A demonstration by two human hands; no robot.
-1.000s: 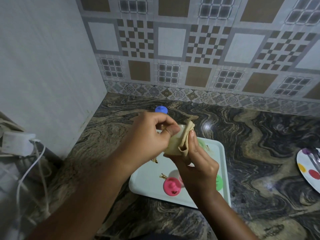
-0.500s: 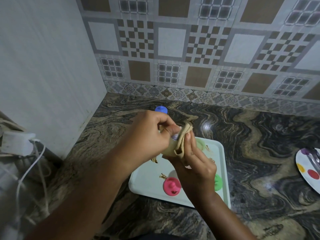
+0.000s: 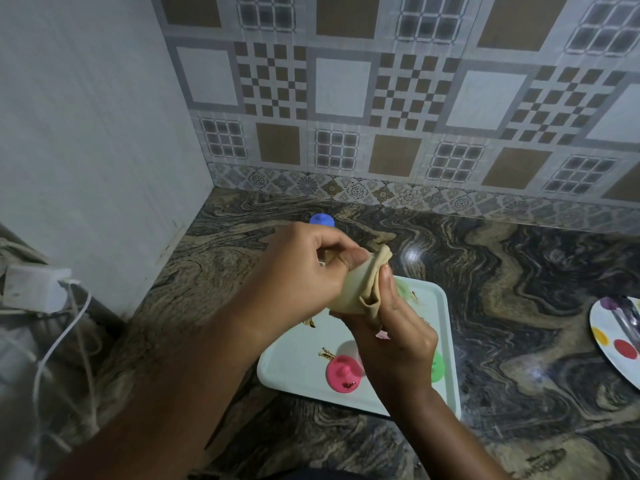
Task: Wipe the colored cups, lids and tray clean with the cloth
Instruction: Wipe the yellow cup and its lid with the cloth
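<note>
Above the pale tray (image 3: 298,355) my two hands meet around a beige cloth (image 3: 358,287). My right hand (image 3: 394,336) grips the bunched cloth from below, its fingers along the cloth's right side. My left hand (image 3: 304,268) has its fingers curled into the cloth's top and pinches a small pale cup, which the cloth and fingers almost fully hide. A pink lid (image 3: 343,374) with a knob lies on the tray's near part, next to brown smears. Green lids (image 3: 437,367) show partly behind my right hand. A blue lid (image 3: 322,220) stands on the counter beyond my left hand.
The dark marbled counter (image 3: 519,306) runs to a tiled wall behind and a white wall on the left. A white plate with coloured dots (image 3: 620,341) holding metal cutlery lies at the right edge. A charger and white cable (image 3: 38,289) sit at the left.
The cloth has turned and closed over the pale cup, whose rim showed before. My left fingers have dug further into the cloth. Both hands stay above the tray.
</note>
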